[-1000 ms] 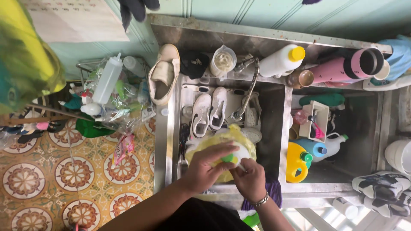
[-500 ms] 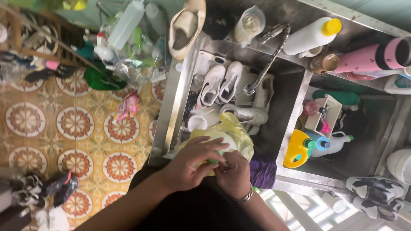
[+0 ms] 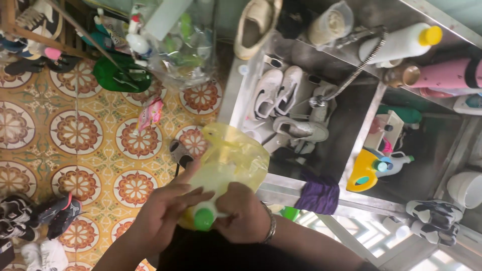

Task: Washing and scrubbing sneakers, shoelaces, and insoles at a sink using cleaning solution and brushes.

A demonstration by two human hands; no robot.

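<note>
Yellow bag (image 3: 236, 155) w/ green-capped bottle (image 3: 204, 219) is now lifted off the sink (image 3: 281, 183), held over the person's lap. Left hand (image 3: 163, 213) and right hand (image 3: 241, 213) together, clamped on bottle; cap end is now exposed.

Pink sachet (image 3: 149, 113) on tiled floor (beside green dustpan (image 3: 119, 78)).

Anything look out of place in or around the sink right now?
Yes: white sneakers lie piled in the steel sink basin under the hose tap, and a beige shoe sits tilted on its rim. Both hands, left and right, hold a green-capped bottle in a yellow plastic bag.
</note>
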